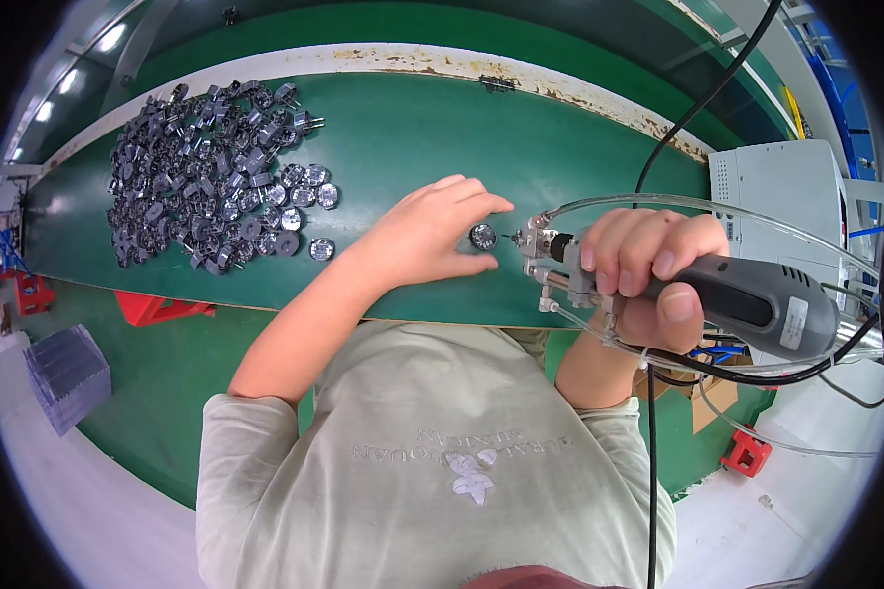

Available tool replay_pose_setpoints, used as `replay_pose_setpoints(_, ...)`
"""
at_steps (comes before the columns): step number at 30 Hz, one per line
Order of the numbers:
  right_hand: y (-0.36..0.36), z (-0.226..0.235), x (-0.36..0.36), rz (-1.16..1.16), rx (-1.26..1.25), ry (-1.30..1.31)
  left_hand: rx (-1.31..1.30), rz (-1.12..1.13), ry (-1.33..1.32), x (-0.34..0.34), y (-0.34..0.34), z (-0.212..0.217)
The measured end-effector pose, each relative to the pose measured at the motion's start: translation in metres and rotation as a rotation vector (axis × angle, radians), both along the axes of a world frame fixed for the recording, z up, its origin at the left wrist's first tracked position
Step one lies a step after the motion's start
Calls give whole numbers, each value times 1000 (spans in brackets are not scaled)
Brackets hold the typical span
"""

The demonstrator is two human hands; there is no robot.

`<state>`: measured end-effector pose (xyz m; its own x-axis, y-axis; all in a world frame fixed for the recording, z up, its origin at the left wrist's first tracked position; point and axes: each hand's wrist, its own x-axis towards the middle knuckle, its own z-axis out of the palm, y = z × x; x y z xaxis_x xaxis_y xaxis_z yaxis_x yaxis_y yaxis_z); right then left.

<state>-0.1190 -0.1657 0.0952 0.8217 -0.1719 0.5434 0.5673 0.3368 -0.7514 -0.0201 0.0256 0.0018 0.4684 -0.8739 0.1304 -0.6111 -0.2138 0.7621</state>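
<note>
1 round dark part [482, 237] lies on the tabletop [560, 128], between thumb [479, 264] and index finger [493, 204] of your left hand [427, 233], without visible long axis. These fingers are wide open, holding nothing. Your right hand [651, 252] grips the power screwdriver [746, 299], its tip [510, 237] just right of the part.

Two bare hands are showing: one left hand [424, 234] and one right hand [653, 250]. One handheld power screwdriver [751, 294] is appearing. One round plug insert [482, 237] is lying by itself near the tool tip. Dozens of similar inserts are forming one heap [201, 187], overlapping too heavily for an exact count. One green surface [413, 128] is carrying them. At least three red plastic pieces [746, 452], at least two clear hoses [796, 229] and one pale grey equipment box [781, 182] are also showing.
</note>
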Motion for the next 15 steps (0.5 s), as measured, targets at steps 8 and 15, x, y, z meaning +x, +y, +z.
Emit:
replay_pose_setpoints(8,-1,-1,-2,-23,-17,14,-153,0,-2,-2,-1,-5)
replay_pose_setpoints(15,2,-10,0,-52,-148,4,-89,-51,33,3,0,-7)
